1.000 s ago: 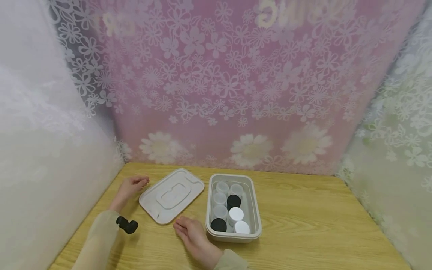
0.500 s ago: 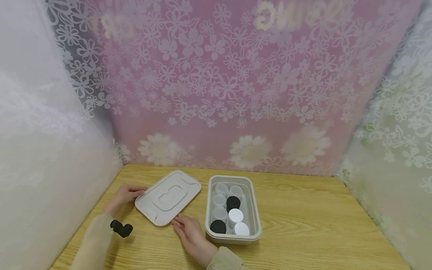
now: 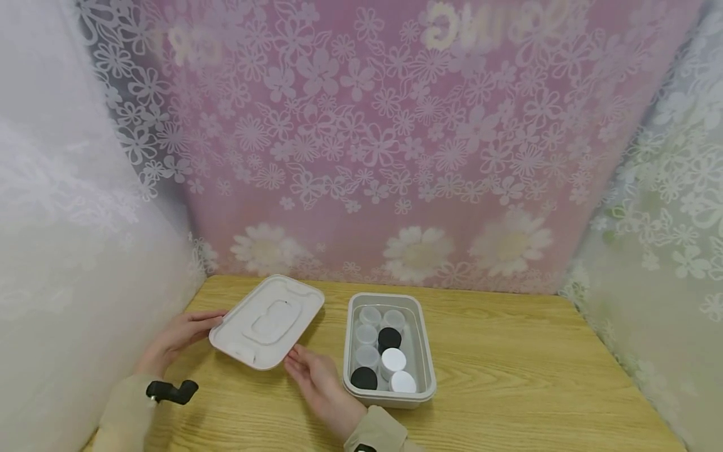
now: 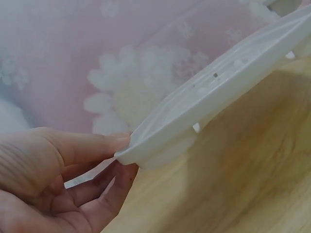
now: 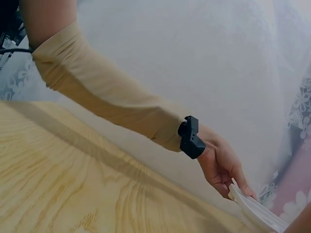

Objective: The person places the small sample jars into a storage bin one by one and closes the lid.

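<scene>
A white plastic lid with a raised oval pattern is tilted in the air above the wooden table. My left hand pinches its left edge; in the left wrist view, the thumb of my left hand lies on top and the fingers curl beneath. At the lid's near right edge, my right hand grips it with its fingertips, partly hidden by the rim. Just right of that hand stands an uncovered pale grey box. Inside it are several small round jars, among them a black-capped jar and a white-capped jar.
The wooden table extends to the right of the box. Behind it hangs a pink flowered curtain, with a whitish curtain at the left side. A black wrist camera sits on the left sleeve.
Both hands have come to the lid's edges and raised it off the table, moving it slightly left. The box and its jars stay where they were.
</scene>
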`<state>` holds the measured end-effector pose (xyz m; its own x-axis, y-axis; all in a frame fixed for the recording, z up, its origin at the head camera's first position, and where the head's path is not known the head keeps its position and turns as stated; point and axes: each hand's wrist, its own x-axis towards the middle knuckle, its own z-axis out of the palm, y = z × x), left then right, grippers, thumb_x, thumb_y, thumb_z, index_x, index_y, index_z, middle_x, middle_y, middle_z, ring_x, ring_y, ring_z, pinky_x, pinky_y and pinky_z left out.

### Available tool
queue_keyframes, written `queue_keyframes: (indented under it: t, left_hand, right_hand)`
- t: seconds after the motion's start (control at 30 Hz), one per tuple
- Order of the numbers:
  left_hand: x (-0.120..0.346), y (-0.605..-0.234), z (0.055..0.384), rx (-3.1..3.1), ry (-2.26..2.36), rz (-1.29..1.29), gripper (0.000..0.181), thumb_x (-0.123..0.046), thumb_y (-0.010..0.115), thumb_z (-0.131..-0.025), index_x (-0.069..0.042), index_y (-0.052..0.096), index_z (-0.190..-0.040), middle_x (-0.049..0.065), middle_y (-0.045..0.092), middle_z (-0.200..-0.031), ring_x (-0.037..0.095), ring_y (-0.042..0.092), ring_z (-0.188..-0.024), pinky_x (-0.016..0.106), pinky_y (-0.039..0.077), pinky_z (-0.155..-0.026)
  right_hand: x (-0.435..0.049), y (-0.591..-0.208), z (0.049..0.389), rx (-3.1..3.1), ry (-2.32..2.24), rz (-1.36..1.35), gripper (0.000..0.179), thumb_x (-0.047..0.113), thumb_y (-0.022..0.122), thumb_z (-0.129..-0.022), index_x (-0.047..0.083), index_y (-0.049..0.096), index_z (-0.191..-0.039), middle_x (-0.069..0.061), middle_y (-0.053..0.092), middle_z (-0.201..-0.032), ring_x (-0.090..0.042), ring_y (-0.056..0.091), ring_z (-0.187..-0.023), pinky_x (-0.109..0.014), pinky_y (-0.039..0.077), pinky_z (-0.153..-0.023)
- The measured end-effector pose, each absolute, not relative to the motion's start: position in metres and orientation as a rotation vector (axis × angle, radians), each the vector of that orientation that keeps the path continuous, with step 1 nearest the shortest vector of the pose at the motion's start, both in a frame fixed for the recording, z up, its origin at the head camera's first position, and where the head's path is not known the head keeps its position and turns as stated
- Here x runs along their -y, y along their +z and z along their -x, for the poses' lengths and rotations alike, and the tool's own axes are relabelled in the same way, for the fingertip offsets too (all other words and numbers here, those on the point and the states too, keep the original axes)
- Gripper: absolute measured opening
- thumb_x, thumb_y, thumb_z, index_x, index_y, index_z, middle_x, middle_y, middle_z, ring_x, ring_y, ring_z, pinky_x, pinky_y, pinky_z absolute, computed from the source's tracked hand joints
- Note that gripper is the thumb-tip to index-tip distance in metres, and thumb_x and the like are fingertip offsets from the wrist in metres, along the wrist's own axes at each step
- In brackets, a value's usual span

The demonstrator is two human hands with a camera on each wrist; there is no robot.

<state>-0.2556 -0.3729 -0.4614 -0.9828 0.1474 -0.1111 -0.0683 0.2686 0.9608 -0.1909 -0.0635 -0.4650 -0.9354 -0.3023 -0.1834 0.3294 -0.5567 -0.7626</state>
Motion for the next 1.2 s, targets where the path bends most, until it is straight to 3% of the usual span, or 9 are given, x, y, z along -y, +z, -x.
queue_keyframes:
  t: [0.1, 0.3, 0.5, 0.77, 1.1, 1.2]
  left_hand:
    - [0.374, -0.451, 0.251, -2.329, 1.845, -0.119, 0.050, -0.021, 0.060, -0.104, 0.010, 0.051, -0.142, -0.017, 0.069, -0.120, -0.009, 0.062, -0.104, 0.014, 0.051, -0.090]
    - [0.366, -0.432, 0.248, -2.296, 1.916, -0.198, 0.047, -0.019, 0.057, -0.105, 0.009, 0.052, -0.143, -0.023, 0.067, -0.115, -0.009, 0.061, -0.108, 0.014, 0.050, -0.092]
    - [0.343, -0.418, 0.249, -2.284, 1.949, -0.184, 0.049, -0.023, 0.059, -0.104, 0.005, 0.053, -0.144, -0.024, 0.067, -0.115, -0.010, 0.061, -0.108, 0.013, 0.049, -0.092]
    - [0.308, -0.410, 0.254, -2.239, 2.016, -0.166, 0.051, -0.023, 0.062, -0.103, 0.006, 0.052, -0.144, -0.022, 0.068, -0.114, -0.007, 0.062, -0.108, 0.015, 0.050, -0.093]
    - [0.268, -0.404, 0.260, -2.173, 2.074, -0.156, 0.054, -0.022, 0.064, -0.102, 0.007, 0.050, -0.145, -0.014, 0.068, -0.119, -0.002, 0.066, -0.106, 0.017, 0.051, -0.094]
    - [0.256, -0.403, 0.261, -2.152, 2.087, -0.169, 0.054, -0.021, 0.065, -0.101, 0.007, 0.050, -0.145, -0.013, 0.069, -0.118, 0.000, 0.066, -0.105, 0.018, 0.051, -0.095]
  right_hand:
    - [0.060, -0.455, 0.191, -1.209, -2.501, -0.025, 0.045, 0.001, 0.037, -0.108, -0.027, 0.032, -0.142, -0.039, 0.044, -0.137, -0.033, 0.051, -0.127, -0.043, 0.036, -0.117]
    - [0.047, -0.427, 0.189, -1.105, -2.529, -0.062, 0.046, 0.006, 0.040, -0.109, -0.021, 0.032, -0.145, -0.026, 0.045, -0.131, -0.026, 0.050, -0.119, -0.038, 0.036, -0.117]
    - [0.025, -0.403, 0.192, -1.081, -2.569, -0.046, 0.044, 0.009, 0.041, -0.110, -0.016, 0.034, -0.145, -0.016, 0.047, -0.123, -0.020, 0.051, -0.111, -0.032, 0.039, -0.112]
    - [-0.009, -0.386, 0.199, -1.012, -2.596, -0.010, 0.050, 0.010, 0.034, -0.111, -0.014, 0.022, -0.153, -0.022, 0.034, -0.142, -0.025, 0.042, -0.127, -0.036, 0.027, -0.121]
    - [-0.050, -0.381, 0.216, -1.152, -2.565, -0.058, 0.049, 0.010, 0.037, -0.111, -0.012, 0.027, -0.153, -0.017, 0.041, -0.136, -0.026, 0.043, -0.126, -0.035, 0.032, -0.117]
    - [-0.065, -0.380, 0.223, -1.187, -2.548, -0.061, 0.049, 0.009, 0.036, -0.110, -0.011, 0.026, -0.153, -0.022, 0.037, -0.145, -0.029, 0.038, -0.135, -0.037, 0.029, -0.120]
